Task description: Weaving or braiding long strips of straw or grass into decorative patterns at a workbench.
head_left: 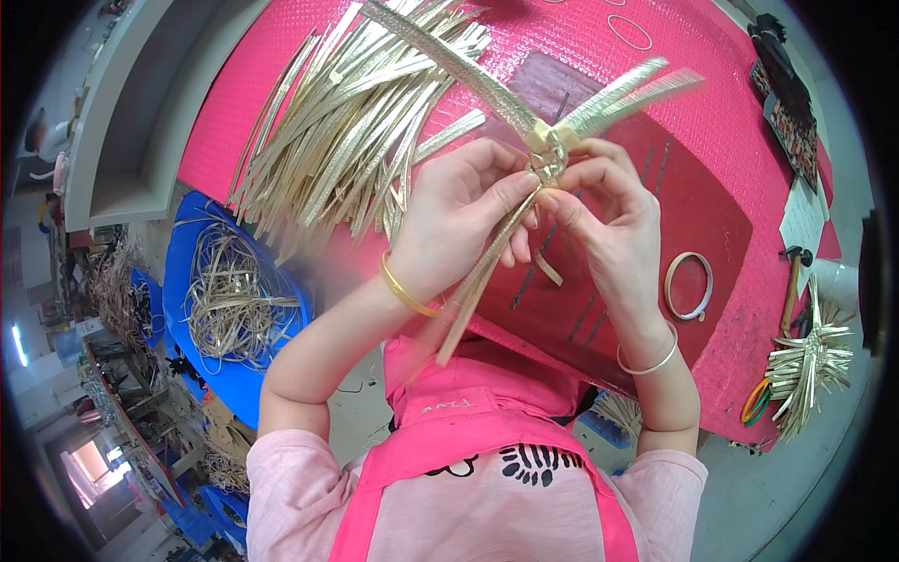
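Item: gold strips (552, 140) crossed into a knot, held above the pink table (712, 122); left hand (459, 211) and right hand (609, 211) both closed in a fingertip pinch at the crossing. Likely light, thin, springy, slick and easily creased; best gripped at the knot, not the loose ends. The knot's folds are hidden by fingers, and the upper right ends are blurred.

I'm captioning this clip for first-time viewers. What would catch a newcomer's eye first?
Dead centre, the left hand and right hand pinch a knot of glittery gold strips above the bright pink table. Behind them, upper left, fans a big pile of gold strips; a blue bin of scraps sits lower left.
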`<state>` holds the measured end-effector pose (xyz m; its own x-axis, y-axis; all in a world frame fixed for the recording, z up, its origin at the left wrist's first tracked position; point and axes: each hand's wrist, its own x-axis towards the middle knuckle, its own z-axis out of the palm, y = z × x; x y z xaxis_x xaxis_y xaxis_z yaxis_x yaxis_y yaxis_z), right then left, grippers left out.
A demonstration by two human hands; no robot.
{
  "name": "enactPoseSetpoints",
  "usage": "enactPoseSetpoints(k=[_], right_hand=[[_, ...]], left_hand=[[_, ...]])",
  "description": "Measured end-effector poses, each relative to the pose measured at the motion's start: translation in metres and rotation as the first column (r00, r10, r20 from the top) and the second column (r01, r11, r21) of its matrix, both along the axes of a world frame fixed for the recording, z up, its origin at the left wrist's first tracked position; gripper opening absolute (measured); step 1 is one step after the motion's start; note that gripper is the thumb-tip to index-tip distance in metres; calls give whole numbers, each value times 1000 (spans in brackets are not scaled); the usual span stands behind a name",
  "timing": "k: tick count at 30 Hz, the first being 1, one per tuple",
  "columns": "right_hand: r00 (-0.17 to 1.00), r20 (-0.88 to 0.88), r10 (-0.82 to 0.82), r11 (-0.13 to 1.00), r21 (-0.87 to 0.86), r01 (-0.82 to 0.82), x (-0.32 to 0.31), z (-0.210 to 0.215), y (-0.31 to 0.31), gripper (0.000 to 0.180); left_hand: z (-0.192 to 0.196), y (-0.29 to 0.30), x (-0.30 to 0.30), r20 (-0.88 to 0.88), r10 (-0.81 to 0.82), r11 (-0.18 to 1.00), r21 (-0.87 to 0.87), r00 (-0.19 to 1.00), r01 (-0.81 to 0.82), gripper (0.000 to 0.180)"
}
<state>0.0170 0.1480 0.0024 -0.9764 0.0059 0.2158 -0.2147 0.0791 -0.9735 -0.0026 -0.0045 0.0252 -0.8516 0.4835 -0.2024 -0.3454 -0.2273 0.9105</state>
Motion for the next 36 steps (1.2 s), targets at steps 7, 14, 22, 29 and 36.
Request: enactPoseSetpoints(k=[7,14,22,29,36], right_hand=[[973,206,100,978,-202,-58,5,8,-1,24],[999,44,1,1000,-3,-1,9,0,2,25],[975,167,146,983,85,-162,1,5,25,9],[984,171,53,989,129,-76,17,14,12,7],[994,91,-60,998,4,60,28,9,-5,8]], left_hand=[[4,-5,-4,105,-34,994,-96,994,44,28],[-9,-3,-9,142,-121,971,-188,982,147,31],[-5,-5,0,231,-88,995,-26,969,97,24],[-10,-7,-1,280,-214,967,194,936,163,23],[-8,6,13,-51,105,993,-51,993,-108,17]])
